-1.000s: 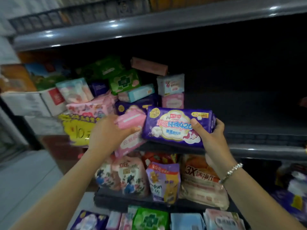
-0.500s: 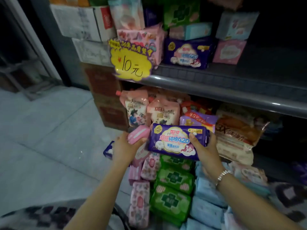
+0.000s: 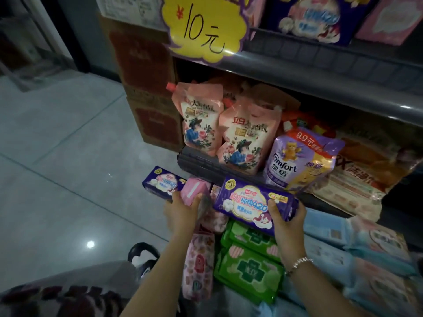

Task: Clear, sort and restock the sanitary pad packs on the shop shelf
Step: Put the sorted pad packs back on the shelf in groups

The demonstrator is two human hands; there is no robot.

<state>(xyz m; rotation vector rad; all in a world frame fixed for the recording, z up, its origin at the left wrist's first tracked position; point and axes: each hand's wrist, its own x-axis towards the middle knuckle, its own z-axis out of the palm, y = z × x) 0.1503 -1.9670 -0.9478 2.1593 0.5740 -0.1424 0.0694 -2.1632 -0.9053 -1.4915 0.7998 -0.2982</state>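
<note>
My right hand (image 3: pixel 288 221) grips a purple sanitary pad pack (image 3: pixel 253 205) by its right end, low in front of the bottom shelf. My left hand (image 3: pixel 182 212) holds a pink pad pack (image 3: pixel 194 193) just left of it. Both packs hover over rows of packs laid on the floor: pink patterned packs (image 3: pixel 198 266), green packs (image 3: pixel 248 268) and light blue packs (image 3: pixel 325 252). Another purple pack (image 3: pixel 160 183) lies at the far left end, next to my left hand. More purple and pink packs (image 3: pixel 306 17) stand on the upper shelf.
A yellow price sign (image 3: pixel 203 30) hangs on the upper shelf's edge. Pink refill pouches (image 3: pixel 201 124), a Comfort pouch (image 3: pixel 295 159) and an orange bag (image 3: pixel 370 170) fill the lower shelf. Brown cartons (image 3: pixel 146 92) stand at the left beside grey tiled floor (image 3: pixel 64 168).
The view has dropped from the upper shelf to floor level. Both hands came down with their packs, from the shelf front to just above the packs on the floor.
</note>
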